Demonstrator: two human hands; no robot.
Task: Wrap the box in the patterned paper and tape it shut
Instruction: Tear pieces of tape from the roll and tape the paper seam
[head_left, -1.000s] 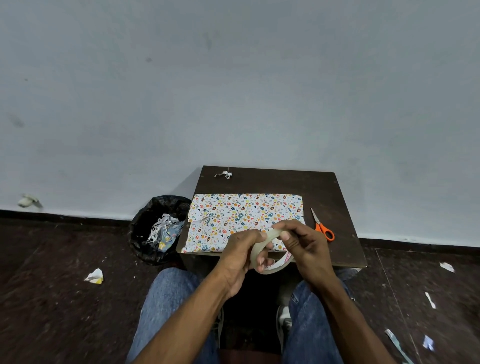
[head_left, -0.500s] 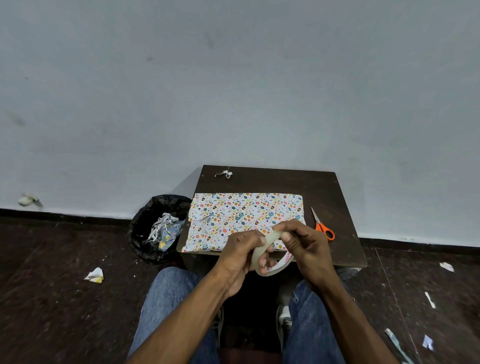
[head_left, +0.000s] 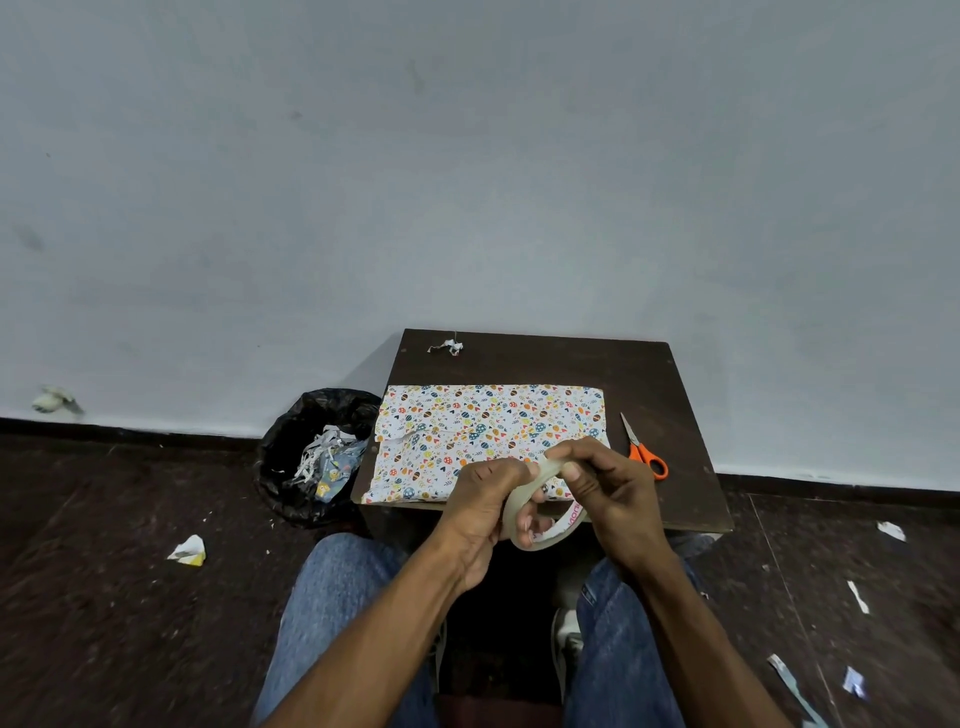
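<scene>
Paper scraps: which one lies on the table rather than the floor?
The small white crumpled scrap at the table's far left corner; all others lie on the floor or in the bin.

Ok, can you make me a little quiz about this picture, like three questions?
1. True or false: the orange-handled scissors lie on the table to the right of the paper-wrapped box.
2. What do both hands hold? A) the scissors B) the tape roll C) a pencil
3. Fill in: the black bin stands on the floor to the ____ of the table.

Key
1. True.
2. B: the left hand grips the roll and the right hand pinches its top edge.
3. Left.
</scene>
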